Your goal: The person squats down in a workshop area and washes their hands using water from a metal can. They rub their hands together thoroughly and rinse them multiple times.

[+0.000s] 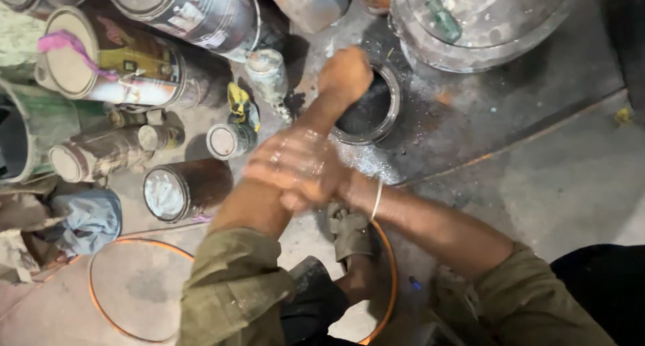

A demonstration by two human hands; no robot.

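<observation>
Two hands show in the head view. The left hand (345, 74), closed in a fist, sits at the mouth of a small open tin (371, 111) at upper centre of the frame. The right hand (295, 168), blurred, wraps round the left forearm; its skin looks wet. The tin looks stiff, light and probably slick, best held by its rim. Paint cans (121, 64) lie crowded at upper left, a glass bottle (267, 74) just beside the tin, and a large steel vessel (484, 23) close at upper right.
</observation>
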